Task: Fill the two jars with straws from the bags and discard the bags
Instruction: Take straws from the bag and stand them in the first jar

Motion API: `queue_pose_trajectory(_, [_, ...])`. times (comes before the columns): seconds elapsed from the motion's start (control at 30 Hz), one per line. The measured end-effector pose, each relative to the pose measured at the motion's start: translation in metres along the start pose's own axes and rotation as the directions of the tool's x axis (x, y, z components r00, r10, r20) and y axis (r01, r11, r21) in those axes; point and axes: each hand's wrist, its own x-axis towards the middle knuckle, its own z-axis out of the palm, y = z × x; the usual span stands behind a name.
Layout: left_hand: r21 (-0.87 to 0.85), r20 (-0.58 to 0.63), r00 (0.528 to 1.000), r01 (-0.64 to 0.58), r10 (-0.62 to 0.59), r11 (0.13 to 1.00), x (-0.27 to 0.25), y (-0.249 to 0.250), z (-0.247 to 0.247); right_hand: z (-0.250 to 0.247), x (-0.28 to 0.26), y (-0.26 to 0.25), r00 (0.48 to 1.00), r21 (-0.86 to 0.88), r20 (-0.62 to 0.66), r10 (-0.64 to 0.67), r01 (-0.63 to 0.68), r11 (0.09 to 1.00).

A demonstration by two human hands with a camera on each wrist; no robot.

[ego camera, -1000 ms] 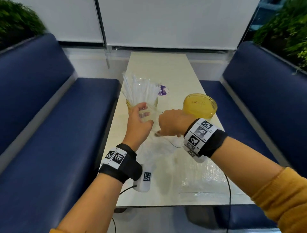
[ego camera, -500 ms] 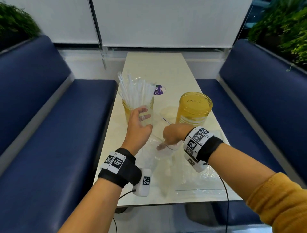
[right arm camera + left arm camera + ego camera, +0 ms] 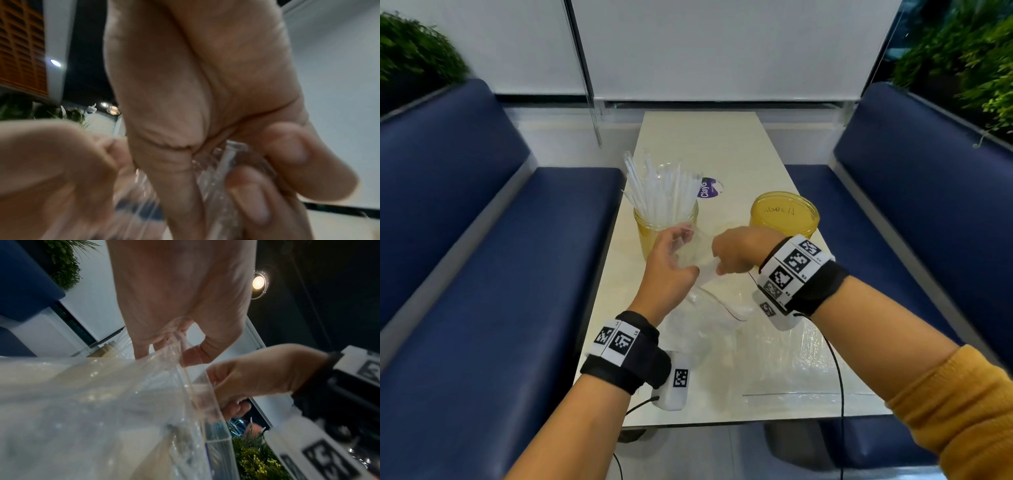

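Since half a second ago my right hand point(image 3: 736, 251) has risen from low over the surface point(image 3: 722, 150) to level with my left hand point(image 3: 669, 262), and the bag's mouth is now stretched between them. My left hand pinches one lip of the clear bag point(image 3: 705, 329) between thumb and fingertips, in front of the left jar point(image 3: 664, 228). My right hand curls its fingers point(image 3: 304, 159) around the opposite lip, and the right wrist view shows a few straws gripped there along with the plastic. The bag hangs from both hands down to the surface near me, with a second, flat bag point(image 3: 798, 363) lying just to its right. The left jar stands upright, packed with white straws point(image 3: 661, 195) fanning out of its top. The right jar point(image 3: 786, 214), yellow-tinted, stands well apart from it on the right, just beyond my right wrist. A purple sticker point(image 3: 709, 187) sits on the surface behind the left jar.
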Motion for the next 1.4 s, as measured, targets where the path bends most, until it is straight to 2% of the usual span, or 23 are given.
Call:
queue_pose_trajectory(0.17, [0.128, 0.022, 0.999, -0.043, 0.041, 0.991, -0.003, -0.002, 0.006, -0.044, -0.017, -0.001, 0.999, -0.015, -0.048, -0.025, 0.025, 1.000])
queue_pose_trajectory(0.3, [0.217, -0.095, 0.992, -0.067, 0.089, 0.974, 0.000, -0.010, 0.013, -0.067, -0.029, -0.003, 0.992, 0.036, -0.108, -0.057, 0.062, 0.997])
queue_pose_trajectory(0.4, [0.338, -0.187, 0.971, -0.080, 0.150, 0.938, 0.005, -0.010, 0.017, -0.077, -0.034, -0.003, 0.976, 0.183, -0.193, -0.096, 0.131, 0.974])
queue_pose_trajectory(0.5, [0.333, -0.248, 0.951, -0.093, 0.183, 0.938, 0.009, -0.008, 0.018, -0.077, -0.032, -0.001, 0.945, 0.405, -0.312, -0.099, 0.227, 0.886])
queue_pose_trajectory(0.57, [0.291, -0.252, 0.950, -0.108, 0.185, 0.951, 0.012, -0.006, 0.016, -0.072, -0.030, -0.001, 0.913, 0.585, -0.402, -0.078, 0.321, 0.745])
queue_pose_trajectory(0.6, [0.281, -0.243, 0.952, -0.117, 0.189, 0.952, 0.014, -0.006, 0.014, -0.068, -0.028, -0.003, 0.894, 0.630, -0.443, -0.070, 0.366, 0.685])
queue_pose_trajectory(0.63, [0.271, -0.233, 0.953, -0.129, 0.195, 0.954, 0.016, -0.005, 0.013, -0.062, -0.026, -0.006, 0.874, 0.629, -0.481, -0.075, 0.404, 0.664])
queue_pose_trajectory(0.73, [0.191, -0.236, 0.958, -0.122, 0.166, 0.974, 0.020, -0.002, 0.009, -0.038, -0.008, -0.022, 0.807, 0.486, -0.587, -0.072, 0.421, 0.766])
queue_pose_trajectory(0.83, [0.092, -0.254, 0.964, -0.054, 0.076, 0.994, 0.020, 0.001, 0.008, -0.016, 0.012, -0.036, 0.694, 0.367, -0.720, 0.022, 0.353, 0.861])
queue_pose_trajectory(0.9, [0.052, -0.273, 0.961, -0.039, 0.052, 0.998, 0.018, 0.004, 0.008, -0.012, 0.019, -0.041, 0.638, 0.368, -0.768, 0.058, 0.366, 0.855])
queue_pose_trajectory(1.03, [0.030, -0.311, 0.950, -0.025, 0.033, 0.999, 0.017, 0.005, 0.003, -0.030, 0.014, -0.039, 0.638, 0.411, -0.768, 0.056, 0.425, 0.806])
queue_pose_trajectory(1.13, [0.060, -0.287, 0.958, 0.013, 0.005, 0.998, 0.016, 0.003, -0.002, -0.067, -0.002, -0.028, 0.600, 0.417, -0.798, 0.057, 0.482, 0.771])
queue_pose_trajectory(1.27, [0.066, -0.254, 0.967, 0.023, -0.005, 0.998, 0.011, 0.002, -0.004, -0.124, -0.015, -0.002, 0.493, 0.419, -0.863, 0.108, 0.580, 0.698])
queue_pose_trajectory(1.37, [0.019, -0.266, 0.964, 0.035, -0.028, 0.999, 0.007, 0.002, -0.006, -0.153, -0.009, 0.014, 0.360, 0.361, -0.920, 0.154, 0.626, 0.691])
queue_pose_trajectory(1.4, [0.007, -0.266, 0.963, 0.033, -0.030, 0.999, 0.006, 0.001, -0.006, -0.159, -0.003, 0.018, 0.331, 0.359, -0.926, 0.180, 0.627, 0.691])
